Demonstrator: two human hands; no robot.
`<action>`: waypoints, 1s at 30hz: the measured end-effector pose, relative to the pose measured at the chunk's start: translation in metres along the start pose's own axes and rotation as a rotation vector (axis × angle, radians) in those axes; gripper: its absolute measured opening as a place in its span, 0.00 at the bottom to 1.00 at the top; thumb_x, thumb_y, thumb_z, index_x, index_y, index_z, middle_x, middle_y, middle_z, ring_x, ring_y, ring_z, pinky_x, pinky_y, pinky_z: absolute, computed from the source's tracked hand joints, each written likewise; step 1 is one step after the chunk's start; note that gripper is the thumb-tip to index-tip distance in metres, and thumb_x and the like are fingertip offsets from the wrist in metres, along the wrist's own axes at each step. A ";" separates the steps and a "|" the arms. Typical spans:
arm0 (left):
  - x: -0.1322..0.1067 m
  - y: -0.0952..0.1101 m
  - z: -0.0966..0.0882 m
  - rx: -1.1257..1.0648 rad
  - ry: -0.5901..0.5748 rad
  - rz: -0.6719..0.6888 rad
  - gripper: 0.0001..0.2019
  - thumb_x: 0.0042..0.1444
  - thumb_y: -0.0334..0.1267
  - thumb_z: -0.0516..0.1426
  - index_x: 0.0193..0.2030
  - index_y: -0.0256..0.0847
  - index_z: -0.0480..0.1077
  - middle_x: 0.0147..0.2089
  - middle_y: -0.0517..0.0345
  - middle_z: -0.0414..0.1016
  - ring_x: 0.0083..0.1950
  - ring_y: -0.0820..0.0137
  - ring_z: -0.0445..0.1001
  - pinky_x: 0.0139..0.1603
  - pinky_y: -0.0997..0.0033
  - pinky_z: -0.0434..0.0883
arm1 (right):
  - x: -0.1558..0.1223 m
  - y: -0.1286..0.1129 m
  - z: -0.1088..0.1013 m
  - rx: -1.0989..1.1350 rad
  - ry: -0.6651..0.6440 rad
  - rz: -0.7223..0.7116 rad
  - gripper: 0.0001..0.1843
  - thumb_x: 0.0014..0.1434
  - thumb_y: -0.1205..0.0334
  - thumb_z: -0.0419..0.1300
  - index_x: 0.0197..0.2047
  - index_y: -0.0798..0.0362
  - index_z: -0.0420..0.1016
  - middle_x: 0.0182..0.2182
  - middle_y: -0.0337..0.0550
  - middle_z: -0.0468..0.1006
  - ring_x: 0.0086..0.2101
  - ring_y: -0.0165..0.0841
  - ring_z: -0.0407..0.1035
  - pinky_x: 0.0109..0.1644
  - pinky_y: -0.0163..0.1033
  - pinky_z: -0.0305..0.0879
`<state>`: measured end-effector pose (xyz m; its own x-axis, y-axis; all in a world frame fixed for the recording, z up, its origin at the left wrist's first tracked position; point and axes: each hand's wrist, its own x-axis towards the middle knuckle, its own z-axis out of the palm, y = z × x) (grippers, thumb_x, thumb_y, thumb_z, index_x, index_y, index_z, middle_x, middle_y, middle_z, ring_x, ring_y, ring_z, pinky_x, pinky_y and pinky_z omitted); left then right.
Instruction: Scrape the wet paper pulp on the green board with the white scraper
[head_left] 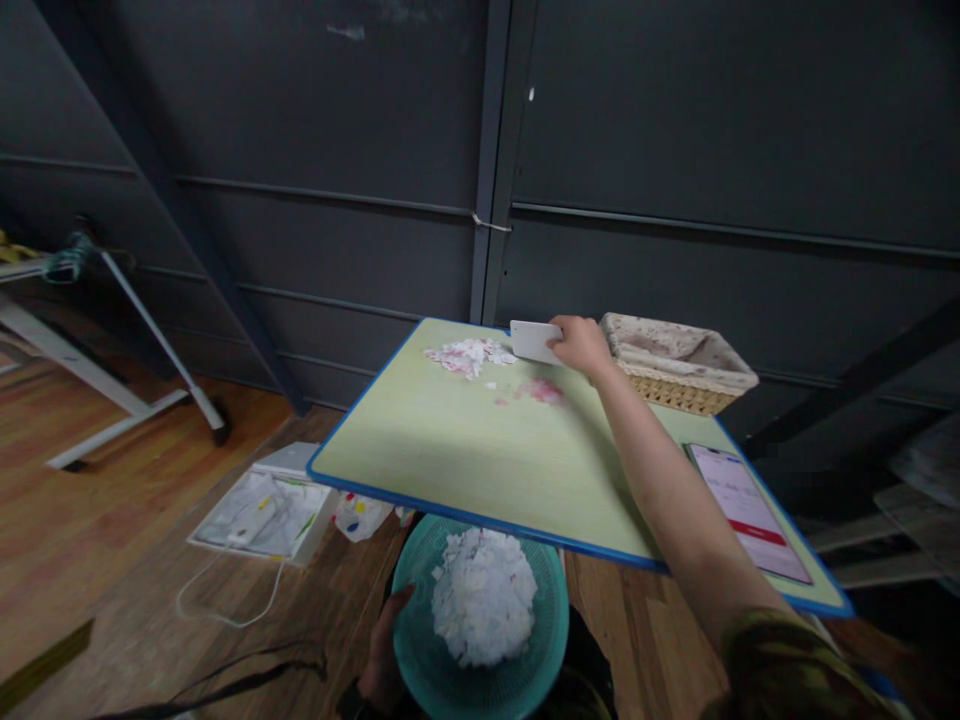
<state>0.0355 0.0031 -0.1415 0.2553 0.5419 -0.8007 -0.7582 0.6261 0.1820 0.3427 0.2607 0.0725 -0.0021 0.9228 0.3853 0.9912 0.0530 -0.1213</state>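
My right hand [579,345] is closed on one end of a flat white rectangular card [531,341] with rounded corners. It holds the card on edge over the far side of the pale green tabletop [450,440]. Left of the card, close to its edge, lies a heap of small white and pinkish scraps [465,355]. Below the table's near edge, my left hand [386,640] grips the left rim of a teal plastic basket [555,640], its thumb over the rim. Inside the basket is a mound of white scraps [484,600].
A wicker basket [667,390] with a cloth lining stands at the table's far right. A phone [750,515] with a lit screen lies along the right edge. On the floor at left is an open white box [259,515] with a cable. Dark metal panels [360,130] rise behind the table.
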 end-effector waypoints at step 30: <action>0.012 -0.008 -0.014 -0.021 -0.113 0.023 0.35 0.50 0.37 0.59 0.67 0.41 0.61 0.57 0.48 0.79 0.60 0.44 0.72 0.62 0.46 0.66 | 0.005 0.002 0.005 0.273 -0.009 -0.016 0.18 0.48 0.65 0.63 0.43 0.56 0.81 0.35 0.46 0.82 0.36 0.38 0.73 0.40 0.37 0.63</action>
<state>0.0369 -0.0031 -0.1606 0.3028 0.6166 -0.7267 -0.7767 0.6015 0.1867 0.3439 0.2675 0.0698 -0.0201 0.9241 0.3816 0.9188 0.1676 -0.3573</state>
